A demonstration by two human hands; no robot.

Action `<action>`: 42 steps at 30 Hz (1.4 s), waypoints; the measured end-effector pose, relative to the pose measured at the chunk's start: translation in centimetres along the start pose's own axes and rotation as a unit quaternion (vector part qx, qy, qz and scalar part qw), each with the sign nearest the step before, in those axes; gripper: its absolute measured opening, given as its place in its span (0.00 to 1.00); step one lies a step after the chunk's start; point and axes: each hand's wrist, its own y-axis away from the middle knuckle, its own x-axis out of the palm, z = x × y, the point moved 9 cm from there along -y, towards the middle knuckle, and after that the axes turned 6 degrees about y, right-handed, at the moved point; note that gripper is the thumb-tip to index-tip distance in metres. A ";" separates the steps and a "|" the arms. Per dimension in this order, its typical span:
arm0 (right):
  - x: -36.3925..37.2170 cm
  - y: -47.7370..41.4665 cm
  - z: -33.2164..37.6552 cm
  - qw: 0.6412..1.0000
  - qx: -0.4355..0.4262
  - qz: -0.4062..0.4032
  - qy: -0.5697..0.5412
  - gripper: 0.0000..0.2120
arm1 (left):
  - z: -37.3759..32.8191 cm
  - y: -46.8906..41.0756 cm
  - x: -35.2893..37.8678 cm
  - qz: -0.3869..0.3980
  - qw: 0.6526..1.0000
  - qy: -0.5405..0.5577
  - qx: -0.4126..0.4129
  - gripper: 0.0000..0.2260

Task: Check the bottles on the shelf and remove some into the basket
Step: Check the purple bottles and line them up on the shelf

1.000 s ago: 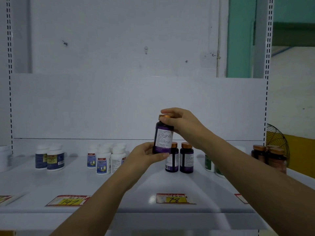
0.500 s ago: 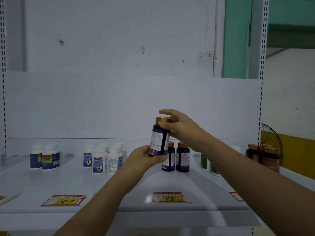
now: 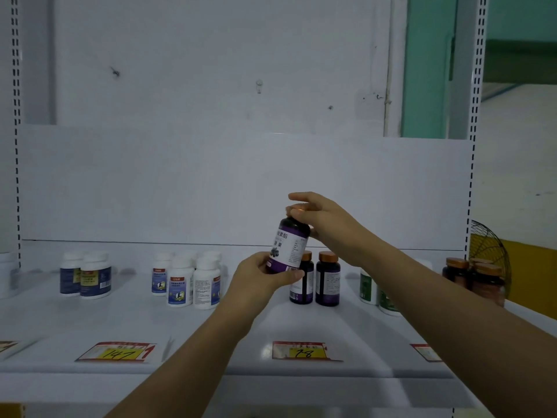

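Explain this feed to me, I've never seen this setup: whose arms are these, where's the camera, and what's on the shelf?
There is no machine: these are a person's bare arms, filmed by a camera worn on the head, looking forward and down. The left hand grips the base of a purple bottle, the right hand holds its orange cap, above the white shelf. On the shelf stand two dark bottles, white bottles, blue-labelled bottles on the left, brown jars on the right, and price tags. No basket shows.
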 end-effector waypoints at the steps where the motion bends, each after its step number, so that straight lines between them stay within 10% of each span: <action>1: -0.2 -0.1 -0.1 1.000 0.007 -0.010 0.026 0.19 | -0.1 0.0 -0.3 -0.026 1.000 0.005 0.005 0.22; 10: 0.6 -1.1 0.0 0.978 0.033 0.011 0.208 0.20 | 0.6 -0.7 -1.8 -0.098 0.975 -0.194 0.051 0.25; 25: 5.1 -6.5 -3.2 0.948 -0.005 0.023 0.317 0.16 | 11.1 -1.8 -1.9 0.188 0.783 -0.589 -0.065 0.30; 42: 7.2 -6.2 -7.3 0.897 0.009 0.081 0.434 0.22 | 11.3 -1.6 -2.3 0.194 0.788 -0.578 -0.092 0.31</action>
